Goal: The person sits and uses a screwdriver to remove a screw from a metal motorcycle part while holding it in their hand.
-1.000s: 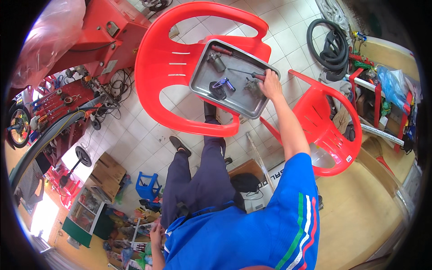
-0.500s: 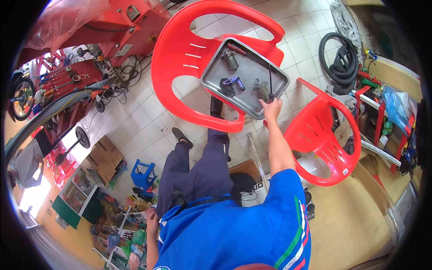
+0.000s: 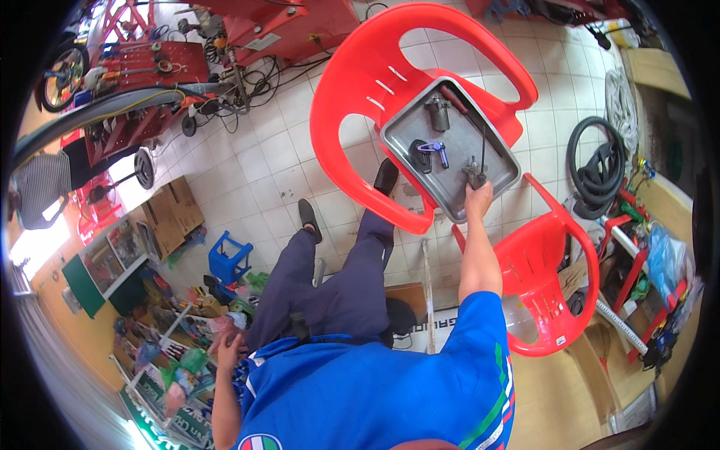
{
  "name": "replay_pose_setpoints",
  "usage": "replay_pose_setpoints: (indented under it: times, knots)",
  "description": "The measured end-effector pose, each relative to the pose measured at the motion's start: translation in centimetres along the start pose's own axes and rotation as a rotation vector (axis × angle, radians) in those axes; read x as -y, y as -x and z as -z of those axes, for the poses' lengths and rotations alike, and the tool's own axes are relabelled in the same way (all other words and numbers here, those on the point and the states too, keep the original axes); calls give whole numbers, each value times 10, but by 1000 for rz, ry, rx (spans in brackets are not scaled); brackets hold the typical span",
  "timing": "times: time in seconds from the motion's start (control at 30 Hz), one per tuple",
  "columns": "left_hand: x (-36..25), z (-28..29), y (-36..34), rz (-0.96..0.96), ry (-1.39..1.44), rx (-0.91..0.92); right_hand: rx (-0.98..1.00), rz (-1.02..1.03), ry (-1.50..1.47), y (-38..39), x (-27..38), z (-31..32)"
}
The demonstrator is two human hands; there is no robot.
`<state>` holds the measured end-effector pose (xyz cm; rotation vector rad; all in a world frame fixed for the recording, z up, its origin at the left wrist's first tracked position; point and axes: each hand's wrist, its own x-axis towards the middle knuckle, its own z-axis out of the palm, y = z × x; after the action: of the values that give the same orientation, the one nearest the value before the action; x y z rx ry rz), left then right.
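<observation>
A grey metal tray rests on a red plastic armchair. In it lie a cylindrical metal part, a red-handled screwdriver and a purple tool beside a black piece. My right hand is closed at the tray's near right side, on a dark-handled screwdriver beside a second metal part; exactly what its fingers touch is partly hidden. My left hand hangs low at my left, its fingers curled round a crumpled pink rag.
A second red chair stands right, by black hoses and a cluttered shelf. Red machinery with cables is upper left; a person in striped clothing is at far left. A blue stool and cardboard lie lower left.
The view has turned. The screwdriver in my right hand has swung from lying across the tray to pointing away from me, and my hand has moved down to the tray's near side.
</observation>
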<state>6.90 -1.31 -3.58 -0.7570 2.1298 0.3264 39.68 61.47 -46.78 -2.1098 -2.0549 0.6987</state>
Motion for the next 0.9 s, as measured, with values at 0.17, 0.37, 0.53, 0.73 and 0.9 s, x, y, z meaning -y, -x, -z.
replay_pose_setpoints:
  times: [0.17, 0.37, 0.53, 0.73, 0.9]
  knots:
    - [34, -16, -12, 1, 157, 0, 30, -44, -113, 26, 28, 55]
    - [58, -56, -51, -94, 356, -15, -26, 122, -480, 86, 78, 144]
    - [79, -88, -102, -86, 545, 41, 250, 235, -498, 159, 183, 203]
    - [107, -84, -156, -137, 881, 18, 611, 545, -462, 290, 301, 169]
    - [88, -26, -207, -378, 997, 110, 836, 535, -420, 443, 408, 138]
